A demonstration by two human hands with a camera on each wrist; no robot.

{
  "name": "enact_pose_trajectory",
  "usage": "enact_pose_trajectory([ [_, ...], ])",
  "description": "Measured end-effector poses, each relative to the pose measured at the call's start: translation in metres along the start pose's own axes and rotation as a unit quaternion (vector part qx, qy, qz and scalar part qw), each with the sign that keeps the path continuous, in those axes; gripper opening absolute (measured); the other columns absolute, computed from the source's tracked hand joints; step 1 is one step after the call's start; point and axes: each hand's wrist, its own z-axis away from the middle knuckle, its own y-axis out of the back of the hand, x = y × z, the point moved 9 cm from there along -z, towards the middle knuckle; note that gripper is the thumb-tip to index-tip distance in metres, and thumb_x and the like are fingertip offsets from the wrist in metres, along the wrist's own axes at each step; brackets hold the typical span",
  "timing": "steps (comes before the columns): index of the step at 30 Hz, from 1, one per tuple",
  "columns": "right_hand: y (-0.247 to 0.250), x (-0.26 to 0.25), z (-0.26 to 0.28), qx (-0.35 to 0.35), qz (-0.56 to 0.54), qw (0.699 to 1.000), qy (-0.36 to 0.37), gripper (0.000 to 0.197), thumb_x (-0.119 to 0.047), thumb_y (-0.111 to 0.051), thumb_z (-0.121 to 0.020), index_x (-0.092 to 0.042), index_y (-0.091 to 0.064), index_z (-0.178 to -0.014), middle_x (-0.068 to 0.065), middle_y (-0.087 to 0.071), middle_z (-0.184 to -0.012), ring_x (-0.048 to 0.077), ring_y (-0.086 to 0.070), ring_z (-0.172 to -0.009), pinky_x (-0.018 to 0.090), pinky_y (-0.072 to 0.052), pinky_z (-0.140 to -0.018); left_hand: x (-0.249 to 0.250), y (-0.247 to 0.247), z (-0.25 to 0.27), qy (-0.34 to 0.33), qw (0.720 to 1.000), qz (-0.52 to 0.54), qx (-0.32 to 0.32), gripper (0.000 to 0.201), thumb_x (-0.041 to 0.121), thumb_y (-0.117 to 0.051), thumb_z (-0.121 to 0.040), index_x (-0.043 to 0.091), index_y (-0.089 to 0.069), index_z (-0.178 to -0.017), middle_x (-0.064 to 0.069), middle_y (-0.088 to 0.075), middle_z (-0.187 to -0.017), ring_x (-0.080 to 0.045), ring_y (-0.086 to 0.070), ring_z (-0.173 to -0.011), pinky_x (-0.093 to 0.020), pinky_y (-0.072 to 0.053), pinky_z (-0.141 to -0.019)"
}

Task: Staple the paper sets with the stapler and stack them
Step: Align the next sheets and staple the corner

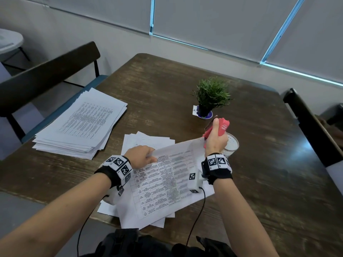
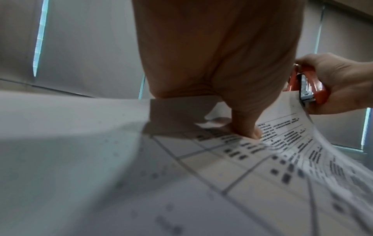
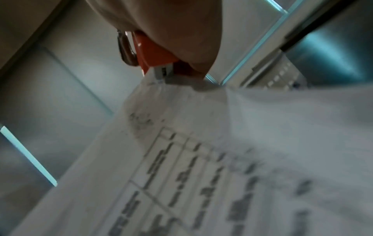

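Right hand (image 1: 215, 141) grips a red plastic stapler (image 1: 221, 127) on the far right corner of a printed white paper set (image 1: 167, 175), left hand (image 1: 141, 156) pinching its far edge above the dark wooden bench (image 1: 259, 164); fingers (image 2: 248, 126) mostly hidden, print blurred

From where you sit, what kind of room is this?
Probably an office or meeting room: a dark wooden table with printed paper stacks, roller blinds on the windows, and a small potted plant.
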Motion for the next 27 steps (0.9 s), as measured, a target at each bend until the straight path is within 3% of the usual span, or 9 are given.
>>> enact_pose_trajectory([
  [2, 0.001, -0.004, -0.003, 0.009, 0.043, 0.998, 0.046, 0.035, -0.056, -0.060, -0.083, -0.020, -0.060, -0.084, -0.002, -0.065, -0.075, 0.021, -0.062, -0.075, 0.039, -0.051, -0.075, -0.011, 0.007, 0.000, 0.018, 0.999, 0.007, 0.026, 0.024, 0.043, -0.052, -0.097, 0.020, -0.057, -0.094, 0.005, -0.061, -0.077, -0.012, -0.058, -0.070, -0.024, -0.039, -0.057],
  [5, 0.005, 0.009, -0.002, 0.027, 0.091, 0.995, 0.038, 0.030, -0.028, -0.062, -0.089, -0.010, -0.046, -0.107, 0.005, -0.057, -0.090, 0.024, -0.053, -0.080, 0.030, -0.035, -0.072, -0.031, 0.020, 0.005, 0.060, 0.996, 0.033, 0.065, 0.020, 0.038, -0.047, -0.100, 0.021, -0.056, -0.100, 0.006, -0.058, -0.075, -0.011, -0.056, -0.066, -0.025, -0.040, -0.057],
  [9, 0.001, 0.056, -0.007, 0.010, 0.215, 0.976, -0.043, 0.051, -0.020, -0.063, -0.088, 0.004, -0.040, -0.126, 0.020, -0.052, -0.119, 0.034, -0.054, -0.107, 0.040, -0.045, -0.090, -0.058, 0.035, 0.013, 0.104, 0.987, 0.067, 0.098, 0.021, 0.028, -0.042, -0.103, 0.012, -0.056, -0.103, 0.001, -0.055, -0.069, -0.016, -0.054, -0.059, -0.027, -0.038, -0.051],
  [13, -0.018, 0.103, -0.008, -0.118, 0.477, 0.870, -0.046, 0.051, -0.041, -0.060, -0.091, 0.007, -0.062, -0.111, 0.023, -0.064, -0.112, 0.038, -0.058, -0.107, 0.037, -0.047, -0.087, -0.077, 0.055, 0.021, 0.117, 0.979, 0.088, 0.139, 0.023, 0.026, -0.039, -0.104, 0.010, -0.055, -0.100, -0.001, -0.055, -0.069, -0.016, -0.053, -0.058, -0.027, -0.038, -0.050],
  [15, -0.022, 0.123, -0.007, -0.137, 0.513, 0.846, -0.047, 0.052, -0.041, -0.065, -0.088, 0.005, -0.063, -0.111, 0.021, -0.066, -0.110, 0.036, -0.060, -0.107, 0.039, -0.050, -0.087, -0.088, 0.065, 0.024, 0.125, 0.973, 0.106, 0.164, 0.024, 0.028, -0.042, -0.103, 0.010, -0.058, -0.101, 0.000, -0.055, -0.069, -0.016, -0.053, -0.060, -0.026, -0.037, -0.050],
  [20, -0.029, 0.138, -0.001, -0.114, 0.528, 0.839, -0.058, 0.051, -0.038, -0.071, -0.084, 0.005, -0.061, -0.110, 0.024, -0.061, -0.117, 0.038, -0.056, -0.113, 0.044, -0.050, -0.093, -0.113, 0.089, 0.029, 0.114, 0.955, 0.164, 0.219, 0.025, 0.029, -0.057, -0.097, 0.010, -0.069, -0.107, 0.003, -0.061, -0.068, -0.011, -0.055, -0.059, -0.022, -0.039, -0.050],
  [23, -0.039, 0.115, 0.008, -0.073, 0.577, 0.813, -0.030, 0.045, -0.039, -0.066, -0.088, -0.009, -0.061, -0.121, 0.017, -0.048, -0.131, 0.034, -0.041, -0.125, 0.047, -0.038, -0.101, -0.124, 0.107, 0.031, 0.102, 0.940, 0.197, 0.258, 0.023, 0.027, -0.064, -0.093, 0.008, -0.072, -0.103, 0.009, -0.058, -0.064, 0.000, -0.052, -0.056, -0.009, -0.034, -0.045],
  [25, -0.067, 0.093, 0.021, -0.099, 0.545, 0.832, 0.038, 0.040, -0.040, -0.056, -0.094, -0.013, -0.061, -0.124, 0.016, -0.051, -0.129, 0.034, -0.043, -0.123, 0.045, -0.038, -0.101, -0.132, 0.119, 0.029, 0.099, 0.928, 0.223, 0.281, 0.023, 0.027, -0.066, -0.092, 0.007, -0.073, -0.100, 0.004, -0.060, -0.065, -0.002, -0.052, -0.055, -0.009, -0.034, -0.045],
  [27, -0.106, 0.089, 0.044, -0.207, 0.423, 0.882, 0.028, 0.048, -0.047, -0.044, -0.098, -0.010, -0.060, -0.125, 0.016, -0.059, -0.124, 0.033, -0.053, -0.116, 0.040, -0.042, -0.097, -0.139, 0.133, 0.027, 0.093, 0.917, 0.242, 0.305, 0.022, 0.026, -0.064, -0.093, 0.006, -0.072, -0.095, -0.001, -0.062, -0.068, -0.007, -0.052, -0.056, -0.015, -0.035, -0.047],
])
